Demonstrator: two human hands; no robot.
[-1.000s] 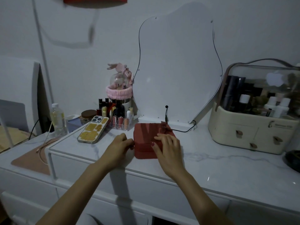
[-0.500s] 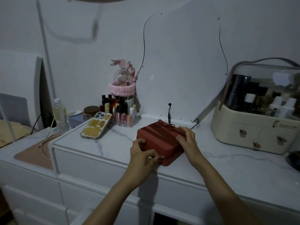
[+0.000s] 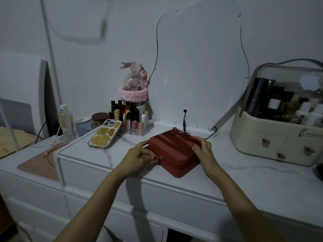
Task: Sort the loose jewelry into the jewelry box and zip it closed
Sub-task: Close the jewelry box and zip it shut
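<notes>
One red jewelry box [image 3: 174, 151] lies closed on the table [image 3: 244, 179], just in front of the mirror [image 3: 197, 67]. The left hand [image 3: 139, 157] pinches the single zipper pull [image 3: 159, 157] at its near-left corner. The right hand [image 3: 203, 151] curls over its right edge, bracing it. No loose jewelry shows.

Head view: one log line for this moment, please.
phase: zipper | red ribbed jewelry box: lid down on white marble-look tabletop | left hand: pinches gold zipper pull | right hand: holds box's right edge
</notes>
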